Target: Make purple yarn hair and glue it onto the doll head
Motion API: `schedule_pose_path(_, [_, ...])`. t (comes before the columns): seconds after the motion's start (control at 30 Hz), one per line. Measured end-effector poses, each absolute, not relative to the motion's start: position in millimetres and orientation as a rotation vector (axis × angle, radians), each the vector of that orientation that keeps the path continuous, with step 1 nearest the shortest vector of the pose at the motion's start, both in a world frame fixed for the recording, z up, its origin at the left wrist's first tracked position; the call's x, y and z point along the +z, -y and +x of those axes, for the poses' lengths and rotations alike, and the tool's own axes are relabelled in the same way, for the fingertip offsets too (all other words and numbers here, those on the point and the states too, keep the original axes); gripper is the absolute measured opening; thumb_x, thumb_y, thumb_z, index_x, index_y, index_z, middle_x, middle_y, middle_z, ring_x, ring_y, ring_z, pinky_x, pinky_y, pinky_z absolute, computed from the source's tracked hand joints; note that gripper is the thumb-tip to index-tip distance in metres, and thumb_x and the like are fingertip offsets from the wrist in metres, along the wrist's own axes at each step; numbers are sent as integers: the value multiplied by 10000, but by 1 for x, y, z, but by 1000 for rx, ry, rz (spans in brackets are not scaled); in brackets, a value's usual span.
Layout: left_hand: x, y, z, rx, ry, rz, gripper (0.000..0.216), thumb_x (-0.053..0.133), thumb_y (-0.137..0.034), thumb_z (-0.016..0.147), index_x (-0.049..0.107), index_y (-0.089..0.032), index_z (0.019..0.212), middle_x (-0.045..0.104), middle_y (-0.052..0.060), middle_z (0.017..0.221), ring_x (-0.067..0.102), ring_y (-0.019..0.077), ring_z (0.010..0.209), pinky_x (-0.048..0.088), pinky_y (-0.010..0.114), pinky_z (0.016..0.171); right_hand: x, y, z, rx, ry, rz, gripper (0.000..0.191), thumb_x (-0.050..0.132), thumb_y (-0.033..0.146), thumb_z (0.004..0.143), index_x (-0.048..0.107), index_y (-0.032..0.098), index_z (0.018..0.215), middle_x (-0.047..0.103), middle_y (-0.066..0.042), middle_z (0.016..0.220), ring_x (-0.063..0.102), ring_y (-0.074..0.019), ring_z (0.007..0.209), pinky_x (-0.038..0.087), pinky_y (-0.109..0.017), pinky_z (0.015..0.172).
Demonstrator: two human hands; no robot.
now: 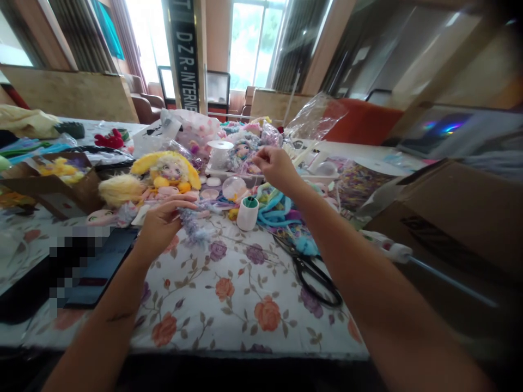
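My left hand (163, 220) is closed on a fluffy pale purple yarn piece (193, 224) just above the flowered tablecloth (229, 283). My right hand (275, 169) is raised farther back, its fingers pinched together as if on a thread too thin to make out. A white thread spool (247, 213) stands between the two hands. Behind my left hand lies a doll with yellow hair (169, 170), and beside it a loose tuft of yellow hair (118, 189).
Black scissors (312, 269) lie right of centre, near blue and mixed yarn (281, 209). A dark tablet (96, 267) lies at the left. Cardboard boxes stand at the right (457, 212) and left (53, 188). A white glue gun (390, 247), another doll (241, 152) and plastic bags crowd the back.
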State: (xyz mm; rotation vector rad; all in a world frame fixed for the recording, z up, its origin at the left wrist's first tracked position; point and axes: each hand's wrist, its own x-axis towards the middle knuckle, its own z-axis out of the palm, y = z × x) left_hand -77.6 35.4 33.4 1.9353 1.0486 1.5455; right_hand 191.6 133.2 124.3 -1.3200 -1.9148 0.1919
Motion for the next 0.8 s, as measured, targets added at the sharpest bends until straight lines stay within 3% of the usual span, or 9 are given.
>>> schedule_pose_path(0.2, [30, -31, -80, 1527, -852, 1777, 138, 701, -184, 777, 768, -231, 888, 704, 87, 1157, 612, 263, 1165, 450, 419, 1034, 87, -116, 219, 308, 2073, -1495, 145, 626, 220, 789, 669, 144, 673, 627, -17, 616, 524, -150, 593, 372, -265, 579])
schedule_pose_path(0.33, [33, -28, -76, 1490, -848, 1757, 91, 747, -209, 765, 774, -227, 849, 710, 97, 1140, 619, 272, 1146, 480, 403, 981, 91, -95, 252, 361, 2096, -1512, 304, 628, 321, 832, 717, 131, 1052, 744, -72, 854, 609, -159, 613, 444, -270, 598])
schedule_pose_path(0.4, [32, -26, -74, 1467, -835, 1750, 93, 743, -198, 769, 777, -234, 847, 708, 91, 1153, 619, 269, 1148, 484, 391, 968, 96, -81, 264, 176, 2059, -1524, 371, 654, 325, 821, 694, 133, 1136, 751, -93, 897, 641, -187, 639, 467, -295, 619])
schedule_pose_path(0.5, [30, -25, -72, 1426, -819, 1791, 166, 692, -133, 784, 782, -251, 859, 709, 71, 1163, 621, 255, 1149, 467, 389, 993, 97, -53, 261, -194, 1816, -1509, 229, 623, 302, 847, 735, 152, 978, 740, -90, 797, 658, -222, 658, 489, -339, 669])
schedule_pose_path(0.57, [29, -25, -70, 1395, -805, 1849, 263, 634, -62, 773, 783, -256, 871, 713, 62, 1160, 621, 247, 1149, 455, 395, 1017, 88, -31, 246, -237, 1675, -1410, 201, 578, 300, 887, 730, 169, 890, 723, -68, 743, 646, -203, 639, 489, -325, 669])
schedule_pose_path(0.7, [28, -23, -63, 1357, -756, 1999, 461, 485, 44, 713, 778, -256, 904, 710, 55, 1149, 616, 231, 1156, 453, 400, 1023, 61, 8, 204, 275, 1896, -1184, 198, 585, 305, 895, 716, 175, 824, 698, -26, 672, 616, -154, 585, 462, -256, 569])
schedule_pose_path(0.8, [27, -20, -57, 1366, -840, 2170, 508, 429, 46, 732, 768, -251, 966, 697, 60, 1161, 602, 225, 1161, 432, 414, 1042, 41, 21, 181, 722, 1969, -1129, 239, 575, 352, 916, 736, 177, 896, 740, -36, 770, 650, -159, 655, 483, -255, 599])
